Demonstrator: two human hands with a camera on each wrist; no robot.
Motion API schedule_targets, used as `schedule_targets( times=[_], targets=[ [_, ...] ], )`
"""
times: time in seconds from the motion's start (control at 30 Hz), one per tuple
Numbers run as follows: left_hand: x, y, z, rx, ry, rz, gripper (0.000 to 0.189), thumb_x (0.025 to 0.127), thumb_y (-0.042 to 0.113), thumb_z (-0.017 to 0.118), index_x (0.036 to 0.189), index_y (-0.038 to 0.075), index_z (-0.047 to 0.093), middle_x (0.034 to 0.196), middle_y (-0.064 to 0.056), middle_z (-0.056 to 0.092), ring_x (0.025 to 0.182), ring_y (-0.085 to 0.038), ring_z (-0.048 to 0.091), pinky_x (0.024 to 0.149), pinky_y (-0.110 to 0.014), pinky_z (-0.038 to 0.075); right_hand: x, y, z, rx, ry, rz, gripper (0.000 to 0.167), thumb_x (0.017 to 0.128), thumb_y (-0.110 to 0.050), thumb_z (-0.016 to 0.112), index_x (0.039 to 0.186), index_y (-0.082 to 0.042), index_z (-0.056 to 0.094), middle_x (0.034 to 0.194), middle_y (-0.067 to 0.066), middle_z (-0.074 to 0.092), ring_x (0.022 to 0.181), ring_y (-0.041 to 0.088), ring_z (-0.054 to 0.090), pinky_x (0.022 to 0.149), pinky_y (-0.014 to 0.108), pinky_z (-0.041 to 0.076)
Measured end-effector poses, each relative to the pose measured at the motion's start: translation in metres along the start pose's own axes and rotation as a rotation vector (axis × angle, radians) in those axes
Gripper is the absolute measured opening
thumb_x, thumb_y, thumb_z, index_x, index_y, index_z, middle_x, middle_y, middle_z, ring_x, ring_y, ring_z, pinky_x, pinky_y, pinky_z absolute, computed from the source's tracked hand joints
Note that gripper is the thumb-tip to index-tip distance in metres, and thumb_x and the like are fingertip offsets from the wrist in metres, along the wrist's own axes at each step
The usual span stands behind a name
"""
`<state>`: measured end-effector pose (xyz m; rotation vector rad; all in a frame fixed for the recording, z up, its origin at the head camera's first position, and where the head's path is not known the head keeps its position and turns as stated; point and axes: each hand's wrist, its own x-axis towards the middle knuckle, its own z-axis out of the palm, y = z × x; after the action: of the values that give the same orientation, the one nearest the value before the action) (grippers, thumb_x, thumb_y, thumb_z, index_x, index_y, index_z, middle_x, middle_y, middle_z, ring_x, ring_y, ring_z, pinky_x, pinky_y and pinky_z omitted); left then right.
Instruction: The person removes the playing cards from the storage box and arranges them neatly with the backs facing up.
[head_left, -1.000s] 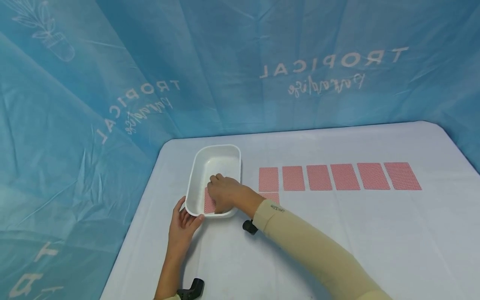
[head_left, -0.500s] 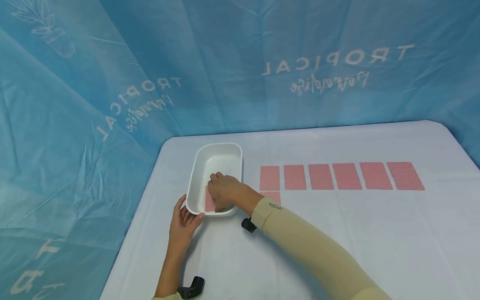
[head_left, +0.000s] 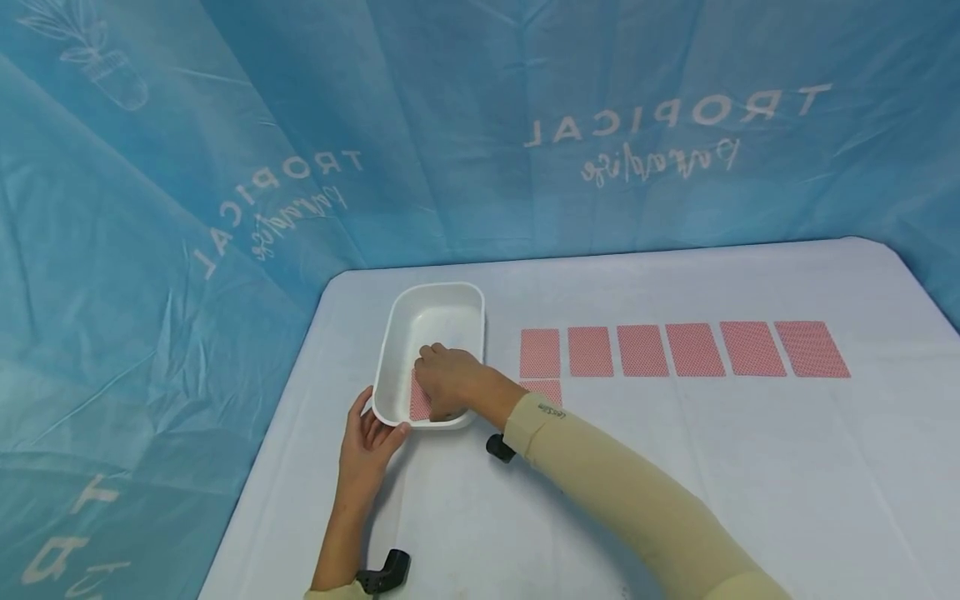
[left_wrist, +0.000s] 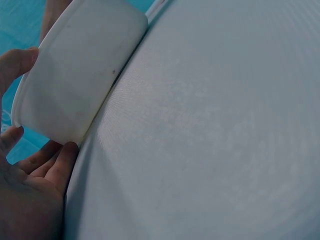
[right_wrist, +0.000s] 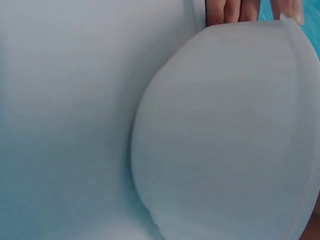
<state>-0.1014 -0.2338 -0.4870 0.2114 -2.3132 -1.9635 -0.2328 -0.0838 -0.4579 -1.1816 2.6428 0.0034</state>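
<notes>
A white plastic tray (head_left: 427,321) stands at the left of the white table. My left hand (head_left: 365,450) holds its near left corner; in the left wrist view the thumb (left_wrist: 22,62) lies at the rim and the fingers (left_wrist: 55,162) bend under the corner. Inside the tray, my right hand (head_left: 450,382) reaches down with bent fingers over a red-patterned playing card (head_left: 418,398), whose left part shows beside the hand. Its fingertips are hidden, so I cannot tell whether they pinch a card. The right wrist view shows mostly the tray's outer wall (right_wrist: 225,125).
Right of the tray, several face-down playing cards (head_left: 590,352) lie in a spaced row. Another card (head_left: 543,391) lies below the row's left end, partly behind the right sleeve (head_left: 600,471). A blue printed curtain (head_left: 450,150) hangs along the table's back and left.
The head view has shifted slightly. Both hands keep their places at the tray, and the card row looks the same.
</notes>
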Motion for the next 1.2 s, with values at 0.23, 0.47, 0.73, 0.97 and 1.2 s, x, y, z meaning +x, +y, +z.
schedule_targets(
  times=[0.23,0.47,0.73,0.97,1.2],
  targets=[
    [0.001,0.001,0.000,0.001,0.000,-0.005,0.081,0.084,0.014,0.076,0.150,0.016,0.028,0.143,-0.014,0.042,0.128,-0.030,0.046,0.093,-0.024,0.048,0.005,0.000,-0.002,0.042,-0.024,0.018,0.047,0.071,-0.046,0.081,0.100,-0.015,0.062,0.112,0.002,0.045,0.102,0.017,0.041,0.073,0.028,0.048],
    [0.001,0.000,-0.001,0.003,-0.009,-0.012,0.082,0.084,0.015,0.076,0.150,0.017,0.027,0.144,-0.014,0.041,0.129,-0.030,0.045,0.093,-0.024,0.047,0.004,-0.001,-0.005,0.031,-0.029,0.013,0.044,0.071,-0.051,0.080,0.093,-0.017,0.065,0.109,0.002,0.044,0.101,0.017,0.040,0.072,0.028,0.047],
    [0.007,-0.024,-0.004,-0.015,0.019,0.010,0.079,0.083,0.018,0.078,0.147,0.027,0.032,0.142,-0.007,0.043,0.127,-0.024,0.048,0.092,-0.024,0.048,0.004,-0.002,-0.006,0.004,-0.009,-0.010,0.045,0.069,-0.045,0.080,0.098,-0.015,0.063,0.106,0.004,0.044,0.097,0.018,0.040,0.069,0.029,0.047],
    [0.006,-0.024,-0.001,-0.022,0.022,0.030,0.078,0.083,0.020,0.078,0.147,0.027,0.033,0.142,-0.005,0.044,0.126,-0.023,0.048,0.093,-0.025,0.047,0.004,-0.002,-0.007,-0.006,-0.042,0.005,0.049,0.069,-0.053,0.079,0.096,-0.016,0.065,0.109,0.005,0.046,0.098,0.019,0.041,0.071,0.031,0.048],
    [0.006,-0.023,-0.003,-0.016,0.015,0.043,0.077,0.083,0.018,0.078,0.146,0.028,0.034,0.142,-0.004,0.044,0.126,-0.022,0.048,0.093,-0.026,0.048,0.003,-0.002,-0.010,0.019,-0.070,0.010,0.039,0.069,-0.053,0.078,0.086,-0.020,0.065,0.110,0.004,0.044,0.098,0.019,0.039,0.069,0.030,0.047]
  ],
)
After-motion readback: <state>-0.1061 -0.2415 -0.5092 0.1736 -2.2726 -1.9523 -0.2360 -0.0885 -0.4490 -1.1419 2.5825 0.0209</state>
